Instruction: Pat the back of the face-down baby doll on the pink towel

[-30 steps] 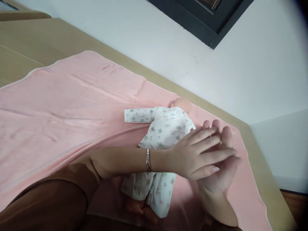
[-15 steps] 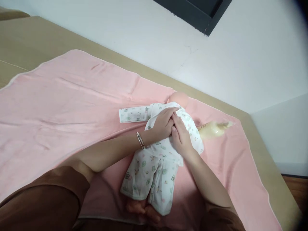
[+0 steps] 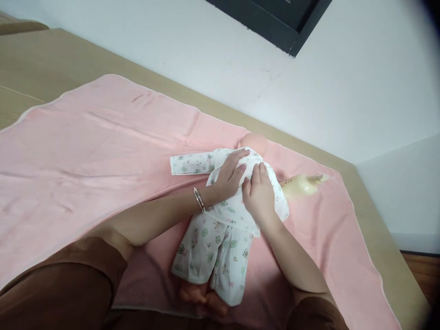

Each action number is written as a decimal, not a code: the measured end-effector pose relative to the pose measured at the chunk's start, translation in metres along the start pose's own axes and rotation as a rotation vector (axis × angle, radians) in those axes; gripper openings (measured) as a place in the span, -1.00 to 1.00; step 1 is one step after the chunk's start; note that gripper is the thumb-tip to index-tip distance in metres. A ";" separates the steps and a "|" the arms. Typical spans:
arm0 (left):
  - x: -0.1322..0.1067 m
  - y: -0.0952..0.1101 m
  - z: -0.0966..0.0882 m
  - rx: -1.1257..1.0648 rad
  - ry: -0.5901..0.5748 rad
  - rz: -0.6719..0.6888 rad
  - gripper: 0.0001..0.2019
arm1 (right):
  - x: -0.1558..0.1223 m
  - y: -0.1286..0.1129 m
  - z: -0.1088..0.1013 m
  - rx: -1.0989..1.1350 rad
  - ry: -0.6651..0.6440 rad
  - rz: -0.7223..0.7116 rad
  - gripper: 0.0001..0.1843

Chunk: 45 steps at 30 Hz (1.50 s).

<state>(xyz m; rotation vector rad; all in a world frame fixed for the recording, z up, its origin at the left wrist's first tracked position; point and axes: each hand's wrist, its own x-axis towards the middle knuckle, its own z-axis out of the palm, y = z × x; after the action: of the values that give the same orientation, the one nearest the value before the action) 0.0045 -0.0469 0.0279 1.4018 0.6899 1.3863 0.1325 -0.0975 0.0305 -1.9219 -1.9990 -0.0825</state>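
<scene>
A baby doll (image 3: 253, 140) in a white printed shirt (image 3: 271, 190) and trousers (image 3: 213, 256) lies on its back on a pink blanket (image 3: 103, 151). My left hand (image 3: 229, 176), with a silver bangle at the wrist, lies flat on the left flap of the doll's shirt, fingers stretched towards the head. My right hand (image 3: 259, 196) rests beside it on the doll's chest, fingers laid flat on the cloth. One shirt sleeve (image 3: 189, 163) lies out flat to the left. The doll's bare arm (image 3: 302, 184) sticks out to the right. Its bare feet (image 3: 202, 295) show below the trousers.
The blanket covers a tan surface (image 3: 44, 59) that runs along a white wall (image 3: 343, 91). A dark window frame (image 3: 275, 23) is high on the wall. My brown-clothed knees (image 3: 58, 293) are at the bottom edge. A wooden floor strip (image 3: 421, 270) shows at the right.
Both hands came down from the air over the doll's right side onto its chest. The doll's bare arm, hidden before, now shows. Since half a second ago the fingers have flattened on the shirt.
</scene>
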 end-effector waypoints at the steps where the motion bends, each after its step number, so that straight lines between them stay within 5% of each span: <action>1: -0.001 0.001 -0.001 -0.001 -0.007 0.013 -0.61 | -0.005 -0.006 0.000 -0.021 -0.018 -0.054 -0.33; 5: -0.004 0.008 -0.002 0.006 -0.018 0.038 -0.64 | -0.006 -0.011 -0.004 -0.031 -0.119 -0.325 -0.41; 9: -0.002 0.002 0.000 0.084 -0.011 0.107 -0.66 | 0.013 0.006 -0.010 0.070 -0.186 -0.443 -0.50; 15: 0.007 -0.022 -0.001 0.228 0.013 0.391 -0.69 | 0.025 0.022 -0.002 0.149 -0.128 -0.277 -0.39; 25: 0.006 -0.023 -0.002 0.253 0.026 0.384 -0.72 | 0.002 0.002 0.001 0.075 -0.074 0.085 -0.25; 31: 0.004 -0.018 -0.002 0.275 0.021 0.338 -0.73 | -0.014 -0.015 0.003 -0.030 -0.100 -0.160 -0.34; 36: 0.005 -0.012 -0.001 0.315 0.029 0.255 -0.75 | 0.006 0.006 0.000 0.034 -0.150 -0.368 -0.48; 45: 0.007 -0.016 0.000 0.336 0.014 0.263 -0.76 | 0.024 0.028 0.001 0.204 -0.107 -0.383 -0.53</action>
<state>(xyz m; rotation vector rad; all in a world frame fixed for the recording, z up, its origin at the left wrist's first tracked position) 0.0094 -0.0353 0.0162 1.8000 0.7959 1.5334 0.1595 -0.0723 0.0304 -1.4299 -2.3234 0.1248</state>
